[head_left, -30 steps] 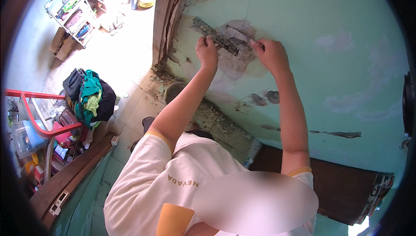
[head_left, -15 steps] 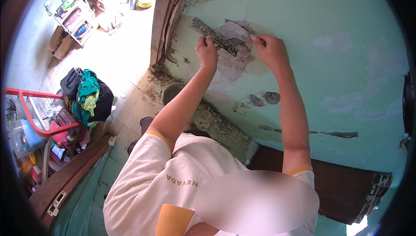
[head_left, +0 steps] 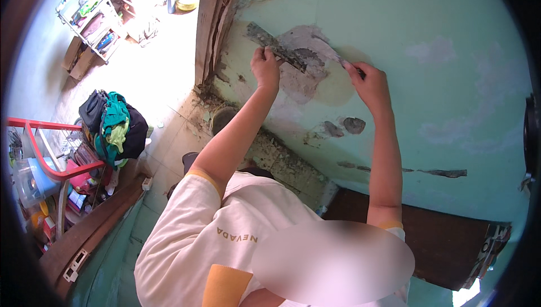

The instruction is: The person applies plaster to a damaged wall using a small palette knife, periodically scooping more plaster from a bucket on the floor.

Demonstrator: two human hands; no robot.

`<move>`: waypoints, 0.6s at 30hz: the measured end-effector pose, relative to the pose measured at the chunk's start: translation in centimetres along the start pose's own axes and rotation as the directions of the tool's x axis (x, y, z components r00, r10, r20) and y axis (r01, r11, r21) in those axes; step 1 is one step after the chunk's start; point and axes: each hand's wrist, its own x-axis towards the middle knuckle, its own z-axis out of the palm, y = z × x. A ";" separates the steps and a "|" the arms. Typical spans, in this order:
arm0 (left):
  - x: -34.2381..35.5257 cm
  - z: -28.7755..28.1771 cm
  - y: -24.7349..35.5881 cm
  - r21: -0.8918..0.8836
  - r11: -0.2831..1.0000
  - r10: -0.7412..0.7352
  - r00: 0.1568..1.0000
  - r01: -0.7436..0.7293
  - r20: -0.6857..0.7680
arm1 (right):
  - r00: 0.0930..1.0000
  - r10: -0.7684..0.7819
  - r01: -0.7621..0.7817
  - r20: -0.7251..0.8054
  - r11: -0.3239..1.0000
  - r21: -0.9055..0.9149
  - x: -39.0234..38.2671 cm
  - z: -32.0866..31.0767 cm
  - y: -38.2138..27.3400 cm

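Observation:
My left hand [head_left: 265, 70] is closed on a long, rectangular plastering trowel [head_left: 275, 47], its face smeared with grey. The trowel slants across a rough grey patch [head_left: 304, 84] in the green wall; its grip is hidden by my fingers. To the right, my right hand [head_left: 372, 88] grips the dark handle of a putty knife [head_left: 331, 50]. The knife's thin blade points up and left over the fresh grey filler at the patch's upper edge. A darker hollow [head_left: 311, 56] shows between the two tools.
A weathered wooden door frame [head_left: 215, 19] borders the wall at left. Below are a round bucket [head_left: 224, 118] and rubble along the wall's foot [head_left: 282, 152]. Clothes [head_left: 115, 124] hang on a red-framed rack [head_left: 34, 138] at left. A dark brown panel [head_left: 445, 239] stands lower right.
My right hand has moved right and slightly down with the putty knife, drawing its blade away from the trowel. My left hand and the trowel have shifted very slightly left.

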 end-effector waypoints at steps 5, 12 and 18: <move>0.0 0.4 -0.5 -0.046 0.999 0.004 1.000 -0.003 0.026 | 0.991 -0.128 0.132 -0.049 0.988 0.085 -0.3 0.9 -0.5; 0.7 -0.5 -0.9 -0.056 0.998 0.002 1.000 -0.001 0.030 | 0.993 0.062 -0.046 -0.096 0.986 0.159 -1.5 -1.4 0.1; -0.1 0.5 -0.5 -0.056 0.998 0.003 1.000 -0.002 0.023 | 0.997 -0.035 0.044 -0.064 0.989 0.140 -2.0 3.4 1.8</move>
